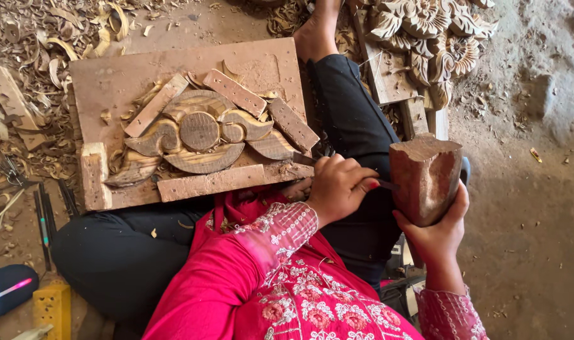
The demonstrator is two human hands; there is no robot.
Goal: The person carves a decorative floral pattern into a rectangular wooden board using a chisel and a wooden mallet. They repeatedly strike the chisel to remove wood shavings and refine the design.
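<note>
1. Reddish-brown wood makes up the backing board (110, 75), which is rested across the seated person's lap and leg, with a carved scroll piece (202, 135) held on it by a frame of wooden battens (235, 92).
2. The carved scroll piece is seen at the middle of the board, showing a round boss flanked by curling leaf forms, with one long batten (208, 184) set along its near edge.
3. A chisel (304, 159) is gripped by the left hand (338, 187); the fingers are curled tightly together round its shaft, and its tip is laid near the lower right corner of the board.
4. A heavy wooden mallet (425, 176) is clasped from below by the right hand (438, 230), the fingers being wrapped round its narrower end; the mallet is held upright just beside the left hand, apart from the board.
5. Finished floral carvings (435, 31) are stacked on the ground beyond the knee.
6. Wood shavings (41, 50) are scattered over the dirt floor to the left, and further thin tools (44, 223) are laid beside the thigh.
</note>
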